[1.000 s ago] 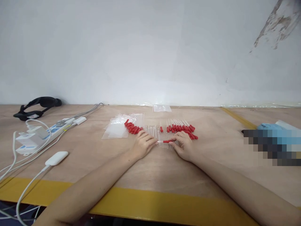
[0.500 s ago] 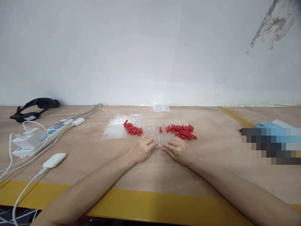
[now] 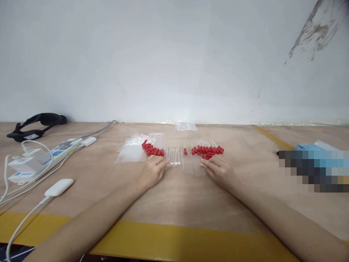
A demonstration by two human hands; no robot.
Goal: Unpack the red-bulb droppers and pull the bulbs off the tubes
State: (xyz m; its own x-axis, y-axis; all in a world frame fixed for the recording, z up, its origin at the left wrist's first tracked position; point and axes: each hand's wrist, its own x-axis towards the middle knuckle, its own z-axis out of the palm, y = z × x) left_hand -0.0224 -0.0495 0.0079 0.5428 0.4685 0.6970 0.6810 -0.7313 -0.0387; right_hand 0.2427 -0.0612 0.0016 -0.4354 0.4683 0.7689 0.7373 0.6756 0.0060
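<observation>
The left hand (image 3: 152,171) rests curled at the left end of the clear tubes (image 3: 184,163), mid-table (image 3: 177,196); whether it grips one cannot be told. A nudge could roll the thin, glassy tubes apart. The right hand (image 3: 218,169), fingers loosely bent, touches their right end below the red caps (image 3: 207,151).

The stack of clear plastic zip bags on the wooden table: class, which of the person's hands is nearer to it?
Left. The left hand lies just right of and below the clear plastic zip bags; the right hand is farther right, beyond the clear tubes.
</observation>
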